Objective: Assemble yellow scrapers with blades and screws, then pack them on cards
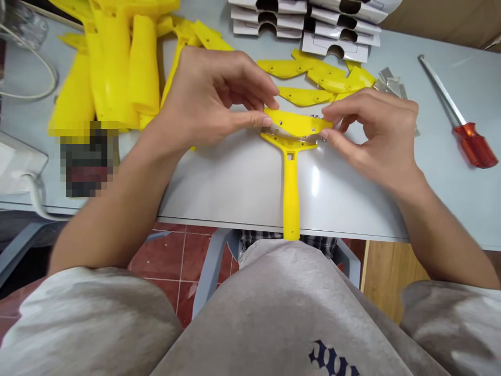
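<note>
A yellow plastic scraper handle [291,193] lies on the table, its grip reaching over the front edge. Along its wide head rests a thin metal blade [287,136]. Just above the blade is a curved yellow cover plate [298,122] with small holes. My left hand [213,99] pinches the plate's left end between thumb and fingers. At the opposite end, the thumb and fingertips of my right hand [378,133] close on the plate's right tip. A few tiny screws [314,116] lie beside the right fingertips, partly hidden.
More yellow cover plates [313,96] lie behind my hands, near some metal blades [391,83]. Yellow handles [113,68] are piled at left. White boxes [332,47] are stacked at the back. A red-handled screwdriver [474,145] lies at right, a white power strip [21,162] at left.
</note>
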`<action>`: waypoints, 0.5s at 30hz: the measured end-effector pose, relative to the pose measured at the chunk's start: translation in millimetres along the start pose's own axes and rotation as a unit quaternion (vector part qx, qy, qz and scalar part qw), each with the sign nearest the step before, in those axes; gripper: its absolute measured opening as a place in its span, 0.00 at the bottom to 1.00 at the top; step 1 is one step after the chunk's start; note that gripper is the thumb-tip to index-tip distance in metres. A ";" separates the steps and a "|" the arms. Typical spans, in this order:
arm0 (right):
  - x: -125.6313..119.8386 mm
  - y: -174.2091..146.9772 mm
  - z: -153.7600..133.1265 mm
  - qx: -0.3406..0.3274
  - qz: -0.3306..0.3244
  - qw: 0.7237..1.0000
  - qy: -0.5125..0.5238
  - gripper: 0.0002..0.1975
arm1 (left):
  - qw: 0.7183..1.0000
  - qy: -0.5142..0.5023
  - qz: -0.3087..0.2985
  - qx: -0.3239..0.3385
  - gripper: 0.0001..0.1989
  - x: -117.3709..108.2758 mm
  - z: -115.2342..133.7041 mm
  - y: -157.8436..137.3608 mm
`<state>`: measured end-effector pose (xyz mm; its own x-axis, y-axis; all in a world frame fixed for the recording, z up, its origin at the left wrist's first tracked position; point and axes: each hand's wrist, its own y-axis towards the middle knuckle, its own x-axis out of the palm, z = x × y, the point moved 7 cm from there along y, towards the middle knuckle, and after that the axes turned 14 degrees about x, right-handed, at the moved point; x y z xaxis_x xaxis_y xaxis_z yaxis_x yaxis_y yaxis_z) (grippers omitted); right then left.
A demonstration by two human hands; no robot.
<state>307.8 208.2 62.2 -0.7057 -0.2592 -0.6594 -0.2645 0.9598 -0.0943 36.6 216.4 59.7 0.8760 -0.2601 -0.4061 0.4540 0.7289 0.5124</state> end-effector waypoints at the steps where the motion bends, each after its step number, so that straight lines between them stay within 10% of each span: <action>1: 0.6 -0.5 -0.7 -0.010 0.002 1.000 -0.011 0.21 | 1.000 0.006 -0.009 -0.005 0.27 0.4 -1.3 0.1; 8: 7.7 -2.4 0.2 -0.190 0.030 0.980 -0.054 0.16 | 0.990 0.101 -0.083 0.058 0.25 0.5 -3.9 1.2; 15: 13.4 -4.4 6.5 -0.231 0.021 0.970 -0.076 0.13 | 0.976 0.151 -0.112 0.113 0.16 3.0 9.7 3.2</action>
<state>303.8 201.2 48.9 -0.6268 -0.1695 -0.7605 -0.5293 0.8089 0.2560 42.2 211.8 67.5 0.6789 -0.1736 -0.7134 0.6821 0.5087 0.5253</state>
